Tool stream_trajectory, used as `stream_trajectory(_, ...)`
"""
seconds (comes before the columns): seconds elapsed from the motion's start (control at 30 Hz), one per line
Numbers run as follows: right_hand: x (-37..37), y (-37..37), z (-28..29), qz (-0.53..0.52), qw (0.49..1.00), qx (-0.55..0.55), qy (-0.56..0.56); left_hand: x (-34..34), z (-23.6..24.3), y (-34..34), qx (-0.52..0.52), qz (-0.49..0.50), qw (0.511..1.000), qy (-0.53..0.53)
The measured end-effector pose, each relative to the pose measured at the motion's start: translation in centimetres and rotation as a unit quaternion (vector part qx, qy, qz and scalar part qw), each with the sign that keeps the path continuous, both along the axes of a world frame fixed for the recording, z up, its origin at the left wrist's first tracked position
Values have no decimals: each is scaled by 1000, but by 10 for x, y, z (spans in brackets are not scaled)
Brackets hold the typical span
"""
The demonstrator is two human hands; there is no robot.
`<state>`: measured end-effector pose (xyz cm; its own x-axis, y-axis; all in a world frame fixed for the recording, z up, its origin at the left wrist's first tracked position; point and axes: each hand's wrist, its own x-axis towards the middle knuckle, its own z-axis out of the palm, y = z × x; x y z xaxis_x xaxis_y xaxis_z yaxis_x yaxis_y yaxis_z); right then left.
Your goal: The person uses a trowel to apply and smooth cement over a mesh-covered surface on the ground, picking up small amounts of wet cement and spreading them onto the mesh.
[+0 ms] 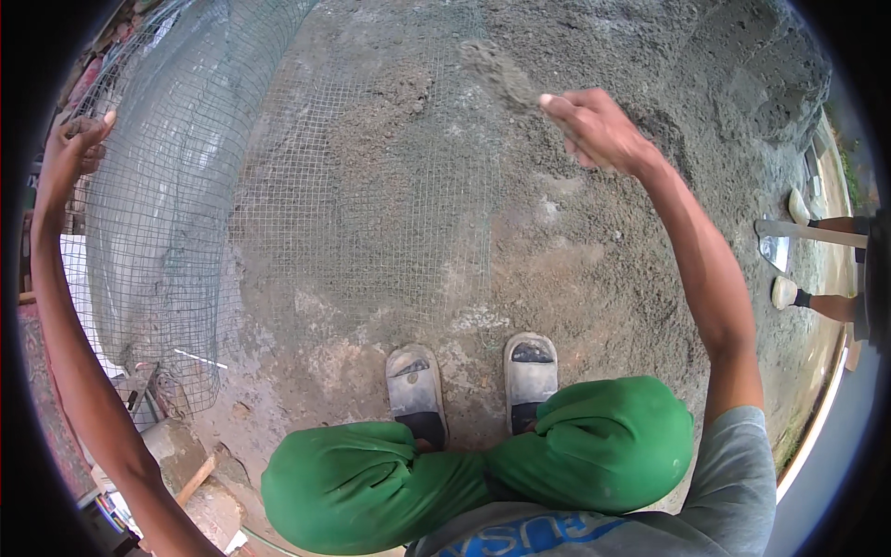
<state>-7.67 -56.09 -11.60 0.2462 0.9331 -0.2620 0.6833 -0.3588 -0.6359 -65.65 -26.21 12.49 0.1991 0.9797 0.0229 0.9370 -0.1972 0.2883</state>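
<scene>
Wire mesh (176,186), square-celled, is raised in a curl at the left, its outer edge pinched between the thumb and bent fingers of the left hand (79,147). Toward the centre, the sheet is laid flat on the ground, where grey-brown mortar (380,130) is scattered; whether it lies above or below the wires cannot be told. Nearer the body, slide sandals (413,382) are planted, with the knees covered by green trousers (617,446). Right of centre, a blurred, mortar-coated trowel-like tool (501,74) is gripped in the closed right hand (594,130). Farther right, a grey mortar heap (733,102) is spread, and a long-handled tool (775,249) is seen between a co-worker's shoes (784,292).
</scene>
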Motion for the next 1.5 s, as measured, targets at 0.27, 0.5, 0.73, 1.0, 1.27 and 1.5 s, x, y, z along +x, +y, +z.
stream_trajectory(0.27, -36, 38, -23, -32, 894, 52, 443, -4, 5, 0, -7, -2, 1000, 25)
stream_trajectory(0.5, 75, -61, -140, -97, 994, -19, -36, -22, -4, -5, 70, 0, 995, 77)
stream_trajectory(0.73, 33, -116, -167, 51, 982, -142, -114, -26, -8, -9, 111, 10, 987, 115)
stream_trajectory(1.0, 110, -48, -187, -3, 960, -55, -275, -13, -6, -18, 123, 18, 983, 133)
stream_trajectory(1.27, 73, -53, -149, -94, 966, -25, -239, 2, -4, -9, 55, 44, 988, 135)
stream_trajectory(1.5, 2, 1, -34, 22, 943, 102, -317, 14, -6, -36, 50, -10, 997, 61)
